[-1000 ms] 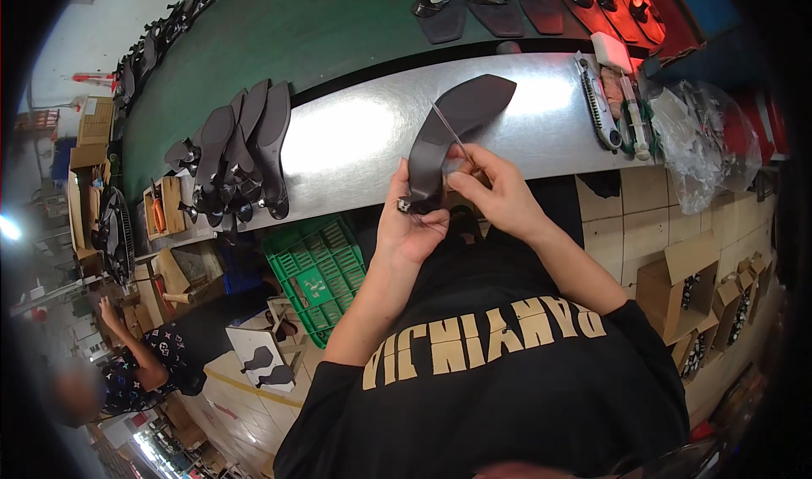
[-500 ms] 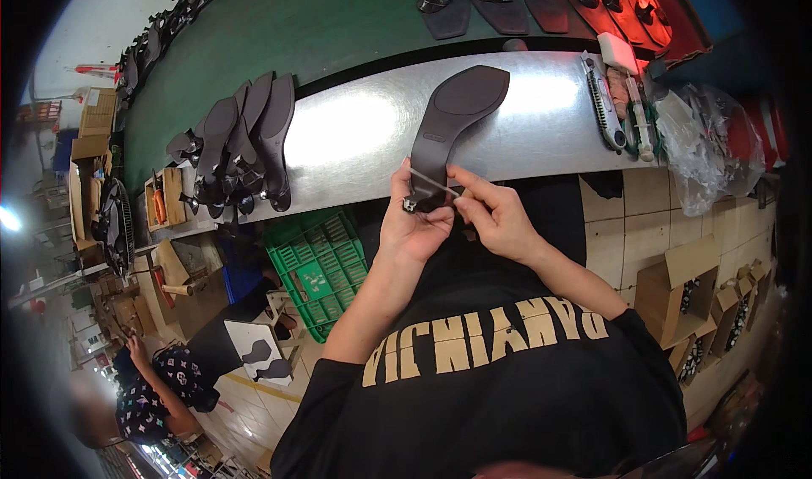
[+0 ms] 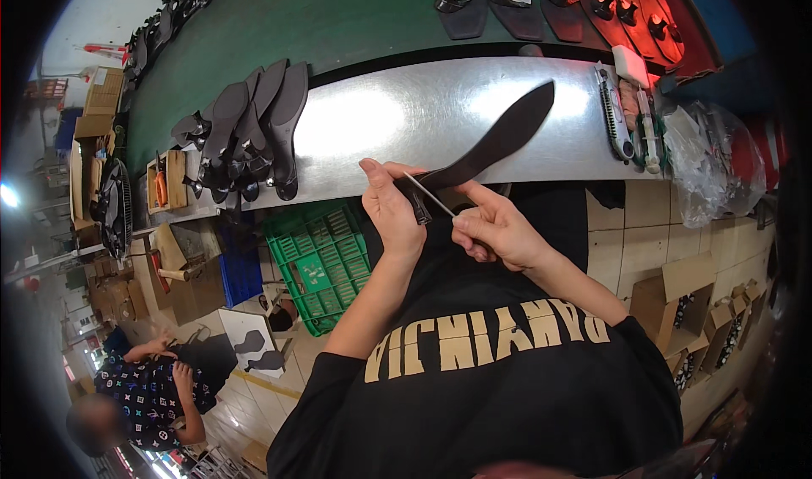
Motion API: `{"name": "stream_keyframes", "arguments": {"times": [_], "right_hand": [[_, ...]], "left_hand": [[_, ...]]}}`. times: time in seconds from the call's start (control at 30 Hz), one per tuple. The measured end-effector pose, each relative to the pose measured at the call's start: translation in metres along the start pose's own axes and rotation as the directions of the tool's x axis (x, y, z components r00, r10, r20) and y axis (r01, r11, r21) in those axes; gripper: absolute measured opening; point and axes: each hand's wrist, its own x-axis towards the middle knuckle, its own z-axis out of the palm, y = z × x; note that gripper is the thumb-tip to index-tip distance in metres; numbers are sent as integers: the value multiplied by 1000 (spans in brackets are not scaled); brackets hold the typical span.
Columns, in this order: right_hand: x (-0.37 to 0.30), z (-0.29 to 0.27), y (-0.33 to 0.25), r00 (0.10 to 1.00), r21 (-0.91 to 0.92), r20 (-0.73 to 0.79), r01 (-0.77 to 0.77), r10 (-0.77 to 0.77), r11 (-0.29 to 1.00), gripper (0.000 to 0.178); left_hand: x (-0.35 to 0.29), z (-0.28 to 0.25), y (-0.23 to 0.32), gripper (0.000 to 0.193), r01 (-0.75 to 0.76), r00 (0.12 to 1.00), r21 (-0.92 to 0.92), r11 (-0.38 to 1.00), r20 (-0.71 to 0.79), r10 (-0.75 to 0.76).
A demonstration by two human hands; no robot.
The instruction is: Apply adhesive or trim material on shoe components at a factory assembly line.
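Note:
My left hand (image 3: 396,217) is closed on one end of a dark shoe sole (image 3: 510,131), above the table's near edge. The sole is tilted edge-on, its wide end pointing to the far right. A small shiny black piece (image 3: 421,211) sits at the held end, beside my palm. My right hand (image 3: 501,230) pinches a thin pale rod (image 3: 433,196), which slants across the held end toward my left fingers. My right index finger reaches along the sole's underside. Whether the rod's far tip touches the sole cannot be made out.
A steel work surface (image 3: 355,153) carries a pile of dark sandals (image 3: 241,132) at left and a cutter knife (image 3: 615,115) at right. Sandals (image 3: 516,10) line the green table (image 3: 355,22). Below are a green crate (image 3: 317,268) and cartons (image 3: 677,301). Another person (image 3: 152,394) sits lower left.
The sole has turned from face-up to edge-on, its wide end swinging right and nearer. My left wrist has rotated, and the rod now slants more steeply.

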Motion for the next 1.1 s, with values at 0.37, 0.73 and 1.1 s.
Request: {"name": "stream_keyframes", "arguments": {"times": [0.37,0.73,1.1], "right_hand": [[4,1,5,816,-785,37,381,-577,488,15],[-5,14,0,697,-822,204,503,-688,266,9],[1,12,12,759,-904,127,354,-639,240,7]], "left_hand": [[7,-12,15,97,-144,985,124,982,111,131],[30,-22,18,63,600,798,-564,567,468,-379],[20,-18,-26,22,660,700,-689,298,422,-576]]}}
